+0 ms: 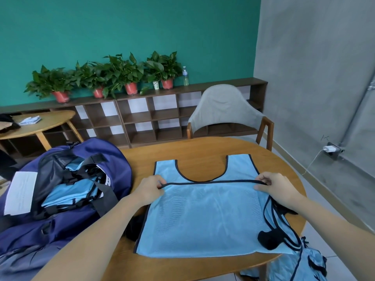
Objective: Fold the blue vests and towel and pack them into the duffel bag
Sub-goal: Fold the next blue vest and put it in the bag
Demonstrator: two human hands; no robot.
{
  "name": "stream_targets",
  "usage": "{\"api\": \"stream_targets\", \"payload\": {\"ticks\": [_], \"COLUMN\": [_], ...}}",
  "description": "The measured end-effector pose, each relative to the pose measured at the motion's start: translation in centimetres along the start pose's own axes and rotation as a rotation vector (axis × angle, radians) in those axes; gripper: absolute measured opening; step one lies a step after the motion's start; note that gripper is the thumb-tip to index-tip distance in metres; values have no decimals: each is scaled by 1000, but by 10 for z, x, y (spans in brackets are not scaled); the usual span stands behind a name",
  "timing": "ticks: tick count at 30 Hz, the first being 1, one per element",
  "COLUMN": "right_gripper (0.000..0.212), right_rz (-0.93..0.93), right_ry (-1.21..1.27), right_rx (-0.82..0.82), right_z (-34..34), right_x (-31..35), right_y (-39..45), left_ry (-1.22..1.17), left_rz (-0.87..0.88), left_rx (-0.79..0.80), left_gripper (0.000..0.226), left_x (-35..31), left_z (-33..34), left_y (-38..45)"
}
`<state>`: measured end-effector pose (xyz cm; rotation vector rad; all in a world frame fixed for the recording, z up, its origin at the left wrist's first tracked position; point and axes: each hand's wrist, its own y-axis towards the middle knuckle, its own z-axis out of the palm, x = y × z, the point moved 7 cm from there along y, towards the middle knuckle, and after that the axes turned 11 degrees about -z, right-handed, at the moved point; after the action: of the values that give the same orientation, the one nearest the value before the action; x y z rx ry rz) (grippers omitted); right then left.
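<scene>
Vest (205, 218) flat on desk (203, 147), hem edge running left-right. Pinched at each end by left hand (151, 188) and right hand (274, 187). Duffel (67, 179) open at left, nearer left hand.

Light-blue mesh vest (203, 216) lies half-folded beside open navy duffel bag (67, 191).

Round wooden table (203, 147): light-blue mesh vest (203, 218) on it; navy fabric duffel bag (85, 157) left of it, folded blue vests (69, 196) inside; more vests, apparently, (308, 262) hanging off its right edge; grey upholstered chair (221, 108) behind it.
</scene>
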<state>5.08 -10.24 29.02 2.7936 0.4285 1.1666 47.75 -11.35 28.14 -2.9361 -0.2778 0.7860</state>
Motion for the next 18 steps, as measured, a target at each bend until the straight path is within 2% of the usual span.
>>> {"api": "stream_targets", "payload": {"ticks": [2,6,11,18], "right_gripper": [8,8,4,20], "right_rz": [-11,-17,-3,45], "right_ry": [-19,-29,15,43], "right_rx": [17,12,-27,-39], "right_z": [0,-4,-12,-33], "right_x": [2,8,13,17], "right_y": [-2,-5,-10,0], "left_ry": [14,-44,-303,-419], "left_rz": [20,41,-52,-59], "left_rx": [-16,-26,21,-73], "left_gripper": [11,25,9,22], "left_x": [-3,-10,-7,-2], "left_z": [0,-3,-17,-40], "left_y": [-2,-11,-18,-26]}}
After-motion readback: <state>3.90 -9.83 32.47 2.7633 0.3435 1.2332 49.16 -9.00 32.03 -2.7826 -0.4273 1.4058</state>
